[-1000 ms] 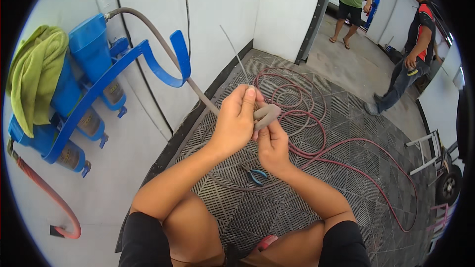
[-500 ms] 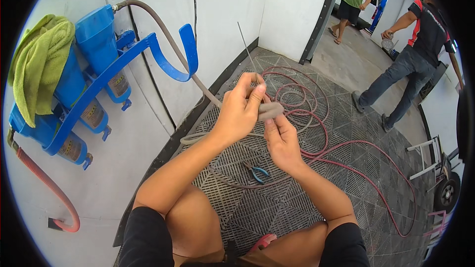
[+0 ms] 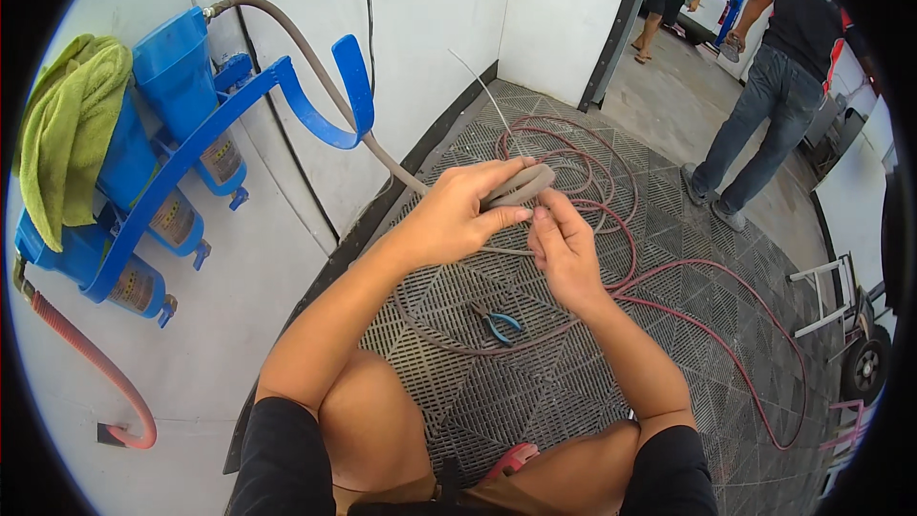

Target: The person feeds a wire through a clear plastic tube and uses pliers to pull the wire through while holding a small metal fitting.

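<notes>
A bent loop of grey hose (image 3: 523, 187) is between my hands, above the floor mats. My left hand (image 3: 454, 215) wraps round it from the left, thumb pointing right. My right hand (image 3: 567, 250) pinches at the loop's lower right side, and what its fingertips cover is partly hidden. Past my left fingers a thin pale wire (image 3: 487, 94) sticks up and away; where it begins is hidden. Below my hands, small pliers with blue handles (image 3: 500, 327) lie on the mat.
Red hose (image 3: 735, 272) lies coiled and looped across the grey grid mats (image 3: 497, 392). On the left wall hang blue filter units (image 3: 172, 57) with a blue bracket (image 3: 315, 129) and a green towel (image 3: 72, 124). Two people stand at the far right; a wheel (image 3: 865, 368) is nearer.
The hose loop has turned and risen slightly, with my left hand now around its near side. My right hand has shifted a little right and up. Both people have moved.
</notes>
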Motion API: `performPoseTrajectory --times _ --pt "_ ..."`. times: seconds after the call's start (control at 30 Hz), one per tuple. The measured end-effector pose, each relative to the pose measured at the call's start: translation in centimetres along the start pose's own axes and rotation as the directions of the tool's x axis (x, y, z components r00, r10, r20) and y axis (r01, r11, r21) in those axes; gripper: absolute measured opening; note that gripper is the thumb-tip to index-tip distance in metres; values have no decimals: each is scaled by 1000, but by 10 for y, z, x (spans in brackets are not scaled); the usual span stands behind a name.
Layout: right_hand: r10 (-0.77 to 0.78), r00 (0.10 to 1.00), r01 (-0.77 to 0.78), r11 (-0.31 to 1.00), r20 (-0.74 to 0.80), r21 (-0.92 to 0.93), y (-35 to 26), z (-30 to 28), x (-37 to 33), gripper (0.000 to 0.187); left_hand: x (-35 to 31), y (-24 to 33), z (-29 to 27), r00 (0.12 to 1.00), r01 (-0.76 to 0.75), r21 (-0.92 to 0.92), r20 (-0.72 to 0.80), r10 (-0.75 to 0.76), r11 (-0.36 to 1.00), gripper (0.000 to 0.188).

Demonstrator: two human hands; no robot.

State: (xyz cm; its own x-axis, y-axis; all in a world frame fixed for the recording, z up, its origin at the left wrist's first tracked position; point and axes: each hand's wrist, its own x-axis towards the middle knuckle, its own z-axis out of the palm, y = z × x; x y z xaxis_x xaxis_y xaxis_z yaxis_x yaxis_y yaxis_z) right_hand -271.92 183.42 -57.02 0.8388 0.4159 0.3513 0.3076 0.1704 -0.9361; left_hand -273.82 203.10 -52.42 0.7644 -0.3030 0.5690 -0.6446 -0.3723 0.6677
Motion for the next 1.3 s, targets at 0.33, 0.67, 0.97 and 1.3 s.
performPoseTrajectory --times 0.33,0.67,0.97,1.3 --pt "130 991 -126 989 43 -84 -7 -13 8 32 2 9 -6 944 316 69 72 -321 946 54" --pt "221 969 -227 973 108 41 -8 -14 6 29 -4 9 -4 998 64 438 -1 -71 897 36" --pt "80 996 -78 996 47 -34 1 -9 6 28 -4 13 13 997 45 516 -72 -9 855 30" --pt "8 995 -15 998 99 67 8 -3 0 33 -6 6 0 992 96 124 -91 -85 988 32"
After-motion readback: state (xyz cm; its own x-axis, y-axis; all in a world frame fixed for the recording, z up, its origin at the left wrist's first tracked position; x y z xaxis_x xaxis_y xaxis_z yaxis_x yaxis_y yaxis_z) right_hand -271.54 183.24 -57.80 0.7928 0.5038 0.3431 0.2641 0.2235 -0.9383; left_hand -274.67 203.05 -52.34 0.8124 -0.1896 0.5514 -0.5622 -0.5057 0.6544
